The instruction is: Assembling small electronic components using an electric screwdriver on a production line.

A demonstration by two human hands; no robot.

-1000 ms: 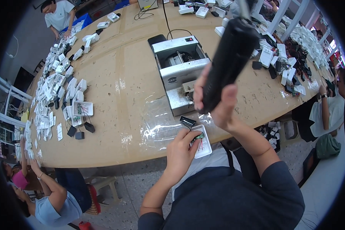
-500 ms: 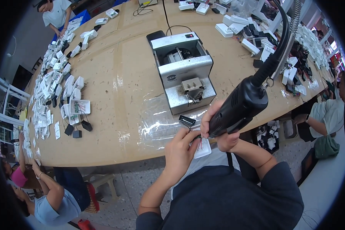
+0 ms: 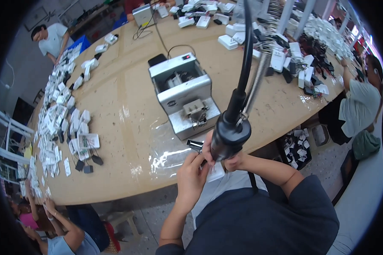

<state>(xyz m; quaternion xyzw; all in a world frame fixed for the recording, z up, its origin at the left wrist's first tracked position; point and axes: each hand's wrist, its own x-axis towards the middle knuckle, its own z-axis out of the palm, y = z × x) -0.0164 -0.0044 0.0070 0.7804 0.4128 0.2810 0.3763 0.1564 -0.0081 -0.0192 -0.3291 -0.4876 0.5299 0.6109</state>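
My right hand (image 3: pixel 233 163) is wrapped round a black electric screwdriver (image 3: pixel 230 138), which hangs from a cable and a coiled spring and stands nearly upright, its tip hidden below. Just left of it, the bent fingers of my left hand (image 3: pixel 190 177) pinch at a small white plastic case (image 3: pixel 216 173) with red wires, held at the table's front edge above my lap. What exactly those fingertips grip is hidden behind the screwdriver and the hand. A small black rectangular part (image 3: pixel 195 145) lies on the plastic film beyond my left fingers.
Beyond my hands stands a metal machine (image 3: pixel 185 95) on the cardboard-covered table (image 3: pixel 110 157). White cases (image 3: pixel 51 119) are heaped at left, with more cases and black parts (image 3: pixel 293 59) at far right. A bin of parts (image 3: pixel 297 148) sits below the right edge. Co-workers sit around.
The screwdriver has swung from a rightward slant to nearly upright, with my right hand still on it. The whole view has shifted, and my left hand stays beside the white case.
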